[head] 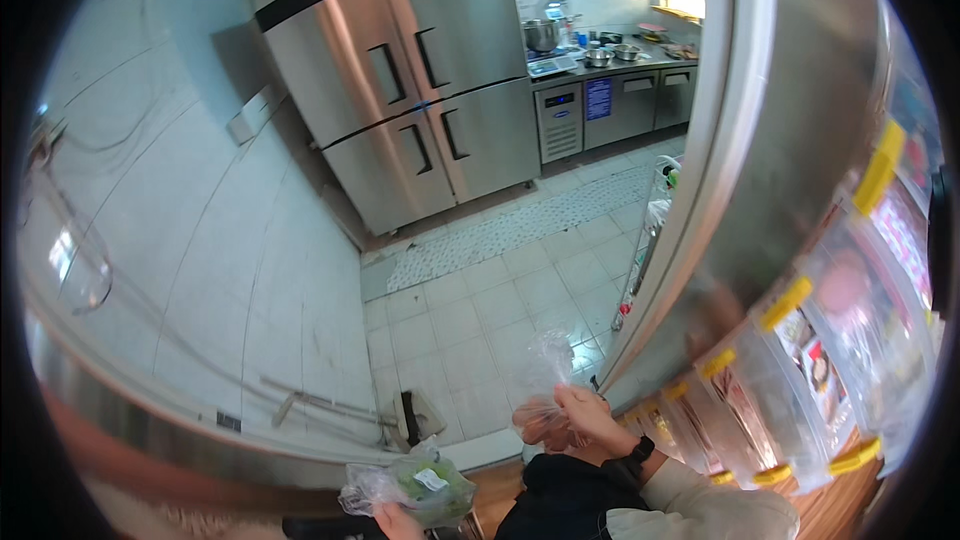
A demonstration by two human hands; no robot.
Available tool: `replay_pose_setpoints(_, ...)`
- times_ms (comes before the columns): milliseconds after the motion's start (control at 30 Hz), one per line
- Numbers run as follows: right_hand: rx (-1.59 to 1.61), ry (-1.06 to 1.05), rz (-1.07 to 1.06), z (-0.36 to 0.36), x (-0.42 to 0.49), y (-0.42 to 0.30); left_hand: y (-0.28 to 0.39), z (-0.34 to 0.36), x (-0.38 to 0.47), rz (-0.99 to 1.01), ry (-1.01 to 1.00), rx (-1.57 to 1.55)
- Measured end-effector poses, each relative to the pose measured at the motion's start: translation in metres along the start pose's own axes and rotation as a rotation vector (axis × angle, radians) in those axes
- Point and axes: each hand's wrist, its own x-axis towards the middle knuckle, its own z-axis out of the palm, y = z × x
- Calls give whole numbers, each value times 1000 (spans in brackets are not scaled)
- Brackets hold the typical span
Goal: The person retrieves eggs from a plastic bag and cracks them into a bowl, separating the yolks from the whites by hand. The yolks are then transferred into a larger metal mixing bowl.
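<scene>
My right hand point(589, 414) grips the gathered neck of a clear plastic bag with several reddish-brown round items point(544, 422) in it; what they are I cannot tell. A loose end of the bag sticks up above the fingers. At the bottom, my left hand point(396, 521) holds a second clear plastic bag point(442, 491), which has green produce and a white label in it or on it. The two bags hang apart, one on each side in front of my dark apron. A black band is on my right wrist.
A doorway with a metal-clad frame point(697, 217) opens onto a tiled floor point(480, 315). Beyond stand a steel four-door refrigerator point(420, 75) and a steel counter point(615, 75) with bowls. Clear plastic drawers point(757, 390) line the right side. A wire rack point(645, 247) is behind the door frame.
</scene>
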Motion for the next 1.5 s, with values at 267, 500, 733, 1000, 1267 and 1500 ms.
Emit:
replay_pose_setpoints(267,260,180,52,-20,160,-42,70,131,211,-153,-179,-286)
replay_pose_setpoints(500,411,408,-23,-81,306,-32,121,290,371,-248,-374,-447)
replay_pose_setpoints(733,283,706,146,-168,434,-20,180,508,522,-174,-620,-478)
replay_pose_setpoints(1000,630,1139,-14,-310,545,-105,381,742,632,701,-826,-218)
replay_pose_setpoints(1267,566,1109,20,-508,727,-119,510,949,662,309,-747,-381)
replay_pose_setpoints(1500,550,1187,-192,-702,853,-181,599,1133,678,-32,-755,-521)
